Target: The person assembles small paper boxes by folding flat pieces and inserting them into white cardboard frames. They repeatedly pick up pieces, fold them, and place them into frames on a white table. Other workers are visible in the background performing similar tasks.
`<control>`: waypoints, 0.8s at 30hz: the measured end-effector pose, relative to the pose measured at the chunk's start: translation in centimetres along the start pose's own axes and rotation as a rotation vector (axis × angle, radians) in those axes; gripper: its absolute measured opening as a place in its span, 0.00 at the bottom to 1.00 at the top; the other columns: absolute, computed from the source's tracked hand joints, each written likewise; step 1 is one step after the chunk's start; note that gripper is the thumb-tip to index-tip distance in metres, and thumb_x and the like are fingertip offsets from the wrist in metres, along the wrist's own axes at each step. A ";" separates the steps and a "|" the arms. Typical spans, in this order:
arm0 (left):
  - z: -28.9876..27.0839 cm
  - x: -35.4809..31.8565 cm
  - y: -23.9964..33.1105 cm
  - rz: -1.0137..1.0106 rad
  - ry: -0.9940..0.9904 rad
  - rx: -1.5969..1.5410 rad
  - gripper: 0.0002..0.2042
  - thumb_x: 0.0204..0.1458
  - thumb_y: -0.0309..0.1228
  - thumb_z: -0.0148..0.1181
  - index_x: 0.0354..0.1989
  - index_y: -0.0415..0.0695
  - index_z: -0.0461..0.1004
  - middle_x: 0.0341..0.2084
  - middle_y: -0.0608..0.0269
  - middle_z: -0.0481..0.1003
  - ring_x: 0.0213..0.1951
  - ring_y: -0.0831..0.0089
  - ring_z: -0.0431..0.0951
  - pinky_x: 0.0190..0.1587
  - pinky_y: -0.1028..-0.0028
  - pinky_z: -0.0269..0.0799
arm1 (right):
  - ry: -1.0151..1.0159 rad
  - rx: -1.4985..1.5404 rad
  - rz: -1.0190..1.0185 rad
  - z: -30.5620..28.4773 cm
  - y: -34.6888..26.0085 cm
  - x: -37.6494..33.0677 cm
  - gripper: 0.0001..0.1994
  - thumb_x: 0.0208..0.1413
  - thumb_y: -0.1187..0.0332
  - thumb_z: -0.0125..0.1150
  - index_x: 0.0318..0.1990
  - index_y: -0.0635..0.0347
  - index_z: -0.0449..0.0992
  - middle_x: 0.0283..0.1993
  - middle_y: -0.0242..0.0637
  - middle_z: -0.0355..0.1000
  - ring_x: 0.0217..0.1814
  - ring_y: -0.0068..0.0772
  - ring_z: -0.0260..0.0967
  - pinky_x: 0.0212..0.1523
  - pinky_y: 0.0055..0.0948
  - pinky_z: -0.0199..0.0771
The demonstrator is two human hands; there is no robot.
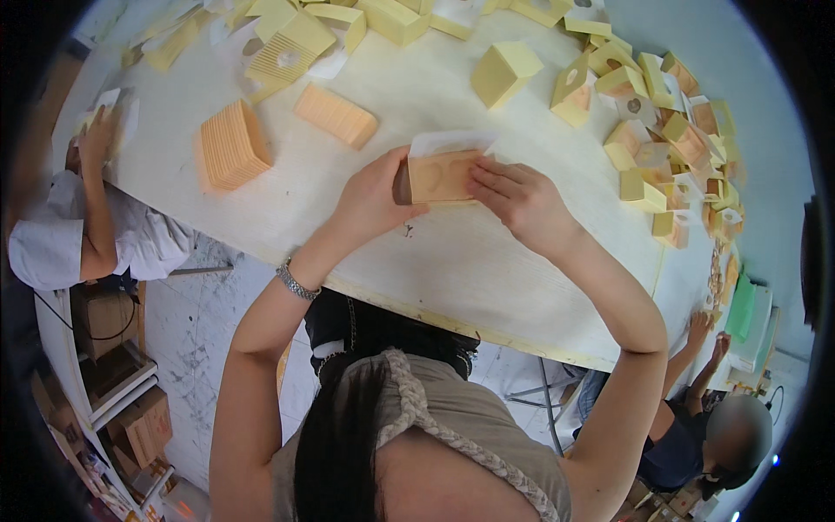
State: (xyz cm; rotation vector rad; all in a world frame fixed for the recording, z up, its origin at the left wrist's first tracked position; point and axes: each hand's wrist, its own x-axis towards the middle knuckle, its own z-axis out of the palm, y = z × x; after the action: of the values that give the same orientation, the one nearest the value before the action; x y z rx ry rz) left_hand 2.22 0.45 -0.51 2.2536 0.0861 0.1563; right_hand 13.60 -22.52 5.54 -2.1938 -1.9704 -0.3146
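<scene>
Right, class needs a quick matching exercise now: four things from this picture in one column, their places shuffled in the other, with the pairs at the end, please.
Things
1. Metal wristband
2. Leftmost orange stack
3. Open box at the picture's centre
4. Lone pale-yellow box

Places
A. On the table, beyond the right hand, apart from the crowded boxes
B. Between the left hand and the right hand
C. Around the left wrist
D. On the table, to the left of both hands

Right pairs
1-C
2-D
3-B
4-A
</scene>
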 end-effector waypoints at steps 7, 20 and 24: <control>0.2 0.0 0.0 -0.020 0.009 0.021 0.38 0.36 0.31 0.77 0.57 0.41 0.63 0.44 0.55 0.77 0.44 0.62 0.80 0.47 0.68 0.75 | 0.141 -0.059 0.032 1.7 -0.2 -0.9 0.13 0.44 0.72 0.61 0.40 0.60 0.81 0.48 0.36 0.78 0.55 0.33 0.72 0.47 0.33 0.69; 0.1 0.2 0.3 -0.014 0.007 0.035 0.36 0.37 0.33 0.76 0.57 0.41 0.64 0.43 0.55 0.77 0.44 0.61 0.79 0.46 0.68 0.74 | 0.389 -0.186 0.268 2.5 -2.1 -1.3 0.08 0.41 0.67 0.72 0.31 0.53 0.82 0.37 0.22 0.79 0.38 0.25 0.66 0.45 0.32 0.54; 0.4 0.2 -0.4 0.002 0.025 0.037 0.37 0.37 0.32 0.76 0.57 0.42 0.64 0.43 0.56 0.77 0.43 0.62 0.79 0.46 0.68 0.74 | 0.281 -0.036 0.261 2.4 -1.9 -1.0 0.06 0.41 0.68 0.72 0.28 0.54 0.80 0.36 0.22 0.77 0.39 0.26 0.65 0.48 0.35 0.56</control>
State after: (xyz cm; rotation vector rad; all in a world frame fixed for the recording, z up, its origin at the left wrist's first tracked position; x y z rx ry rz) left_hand 2.48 0.41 -1.09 2.2889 0.1007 0.1859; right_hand 11.69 -22.61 2.97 -2.2499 -1.5265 -0.5854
